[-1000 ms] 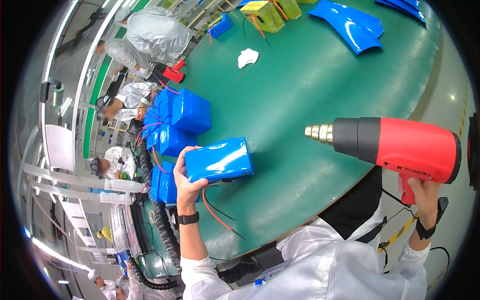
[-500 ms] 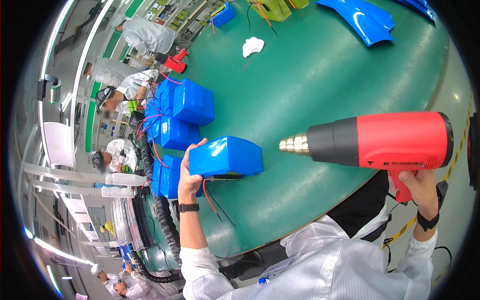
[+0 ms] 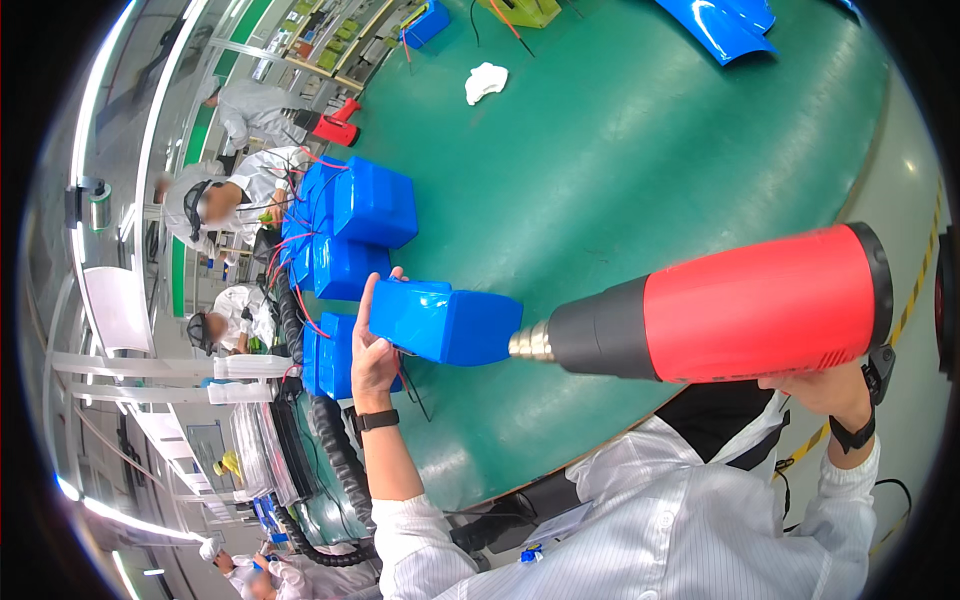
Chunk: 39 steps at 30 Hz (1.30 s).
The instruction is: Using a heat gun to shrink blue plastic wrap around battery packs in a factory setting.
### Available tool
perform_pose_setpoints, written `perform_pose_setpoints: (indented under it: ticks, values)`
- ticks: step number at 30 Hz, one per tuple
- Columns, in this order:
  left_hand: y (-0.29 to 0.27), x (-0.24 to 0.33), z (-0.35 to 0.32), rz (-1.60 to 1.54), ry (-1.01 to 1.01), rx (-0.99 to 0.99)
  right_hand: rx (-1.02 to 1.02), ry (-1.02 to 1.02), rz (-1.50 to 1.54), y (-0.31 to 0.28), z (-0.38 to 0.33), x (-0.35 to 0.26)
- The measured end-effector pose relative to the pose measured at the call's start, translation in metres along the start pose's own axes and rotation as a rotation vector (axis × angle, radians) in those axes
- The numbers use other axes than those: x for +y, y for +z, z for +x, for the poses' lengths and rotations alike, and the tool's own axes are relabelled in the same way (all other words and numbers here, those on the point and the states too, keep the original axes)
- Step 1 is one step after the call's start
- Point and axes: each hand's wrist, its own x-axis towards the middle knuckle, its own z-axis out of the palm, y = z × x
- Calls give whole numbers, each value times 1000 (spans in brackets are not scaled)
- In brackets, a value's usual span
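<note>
My left hand [image 3: 374, 365] grips a battery pack [image 3: 440, 320] wrapped in shiny blue film, holding it tilted above the green table. Thin leads hang below the pack, next to my wrist. In my right hand [image 3: 825, 392] is a red and black heat gun [image 3: 755, 305]. Its ribbed metal nozzle [image 3: 530, 342] points left, right beside the pack's right end; whether they touch I cannot tell. My right fingers are mostly hidden under the gun's body. Just beyond my left hand stand several blue battery packs [image 3: 375, 200] with red and black leads.
Another red heat gun [image 3: 335, 128] lies at the table's far left. A crumpled white piece [image 3: 487, 83], a green pack [image 3: 525, 10] and blue film [image 3: 722, 30] are farther back. A black corrugated hose [image 3: 332, 450] runs along the left edge. Co-workers [image 3: 235, 195] are at the left.
The heat gun has moved left and tilted, bringing its nozzle up to the pack. My left hand has turned the pack, so its right end faces the nozzle.
</note>
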Motion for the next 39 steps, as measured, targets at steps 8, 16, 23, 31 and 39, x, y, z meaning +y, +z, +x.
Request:
perform_pose_setpoints:
  ticks: [8,16,23,31,39]
  values:
    - [19,24,-9,315,195,151,-12,149,184,10,5,-12]
    - [55,63,-15,973,162,-119,18,27,139,16,1,-7]
    - [56,58,-3,1027,122,-129,-4,61,221,17,2,-9]
    - [53,57,2,1014,98,-151,-4,-8,112,21,-2,-4]
    - [53,58,1,1009,102,-157,27,-36,59,18,-13,4]
